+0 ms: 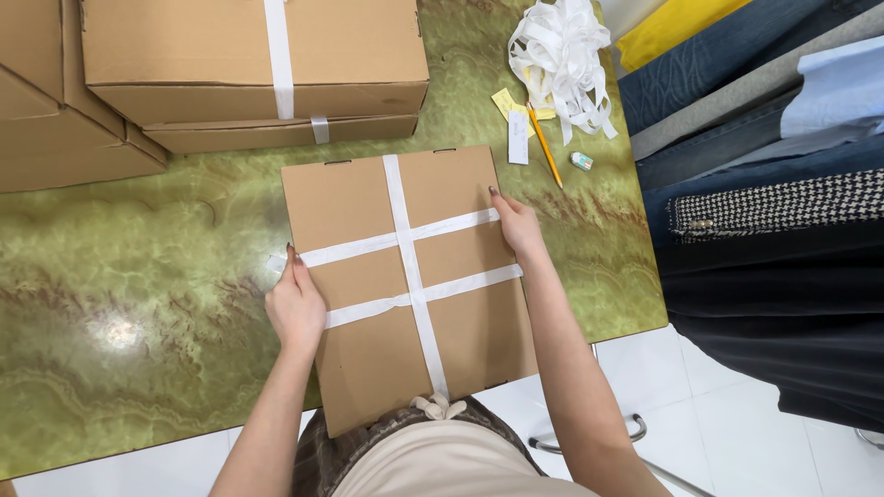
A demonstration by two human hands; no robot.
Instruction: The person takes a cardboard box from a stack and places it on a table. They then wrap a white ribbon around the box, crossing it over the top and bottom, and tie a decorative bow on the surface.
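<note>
**Desk:** So what fills the frame, largest first?

**Photographer:** A green marbled tabletop (120,304) takes most of it. At the far left corner sits a stack of plain brown cardboard boxes (249,64), the top one crossed by a white strap. Along the right edge runs a row of hanging garments (764,184) in blue denim, grey, yellow and black-and-white houndstooth.

**Desk:** And the centre?

**Photographer:** A flat square brown cardboard box (405,285) lies on the near part of the table, its near edge overhanging toward the person's waist. White ribbon (412,276) binds it: one strip lengthwise, two crosswise, with a knot at the near end.

**Desk:** The hands?

**Photographer:** Both are on that box. The left hand (295,304) rests against the left edge, fingers held loosely together and pressed to the side, gripping nothing else. The right hand (517,225) lies on the right edge near the upper cross strip, fingers extended flat, not clenched.

**Desk:** Small things?

**Photographer:** Beyond the right hand, a loose tangle of white ribbon (562,60), then yellow sticky notes (509,101), a white paper slip (518,138), an orange pencil (545,145) and, last, a small white eraser (581,161).
</note>
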